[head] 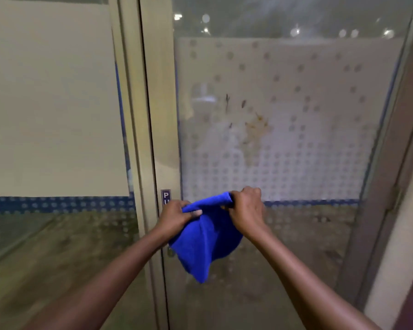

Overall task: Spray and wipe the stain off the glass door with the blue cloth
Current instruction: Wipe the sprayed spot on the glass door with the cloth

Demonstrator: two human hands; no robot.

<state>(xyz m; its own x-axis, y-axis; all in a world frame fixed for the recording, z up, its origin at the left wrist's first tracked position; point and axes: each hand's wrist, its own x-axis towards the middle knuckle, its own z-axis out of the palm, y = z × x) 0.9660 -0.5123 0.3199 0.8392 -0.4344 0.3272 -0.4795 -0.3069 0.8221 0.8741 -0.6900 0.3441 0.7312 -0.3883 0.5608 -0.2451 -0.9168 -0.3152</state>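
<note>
A glass door (308,75) with a frosted dotted film fills the right half of the view. On it, at mid height, a brownish stain (256,125) spreads, with a few dark streaks up and to its left. Below the stain, both hands hold a blue cloth (205,241) in front of the door. My left hand (177,214) pinches the cloth's upper left edge. My right hand (244,208) grips the upper right edge. The rest of the cloth hangs down between my forearms. No spray bottle is in view.
The beige metal door frame (160,115) runs upright just left of the glass, with a small push sign (165,196) by my left hand. A second glazed panel (53,103) lies to the left. The hinge-side frame (396,163) stands at the right.
</note>
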